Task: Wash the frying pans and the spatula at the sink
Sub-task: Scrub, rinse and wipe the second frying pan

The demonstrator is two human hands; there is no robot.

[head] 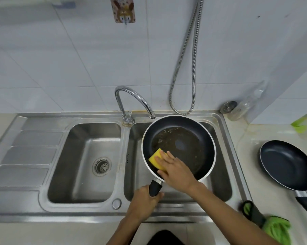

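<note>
Right hand (177,169) presses sponge (157,159) inside pan (189,138).

Yellow sponge (157,159), black pan (179,147), green cloth (277,228).

Right of the tap (131,98) you have a pan (189,138) with a sponge (156,159) in it, a second pan (287,165) farther right.

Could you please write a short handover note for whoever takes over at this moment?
Hands: left hand grips the frying pan by its handle over the right basin; right hand presses a yellow sponge inside it, fingers flat.
The second frying pan sits on the right counter.
Done: nothing finished yet.
Left: both pans, then the spatula, not identifiable here.
</note>
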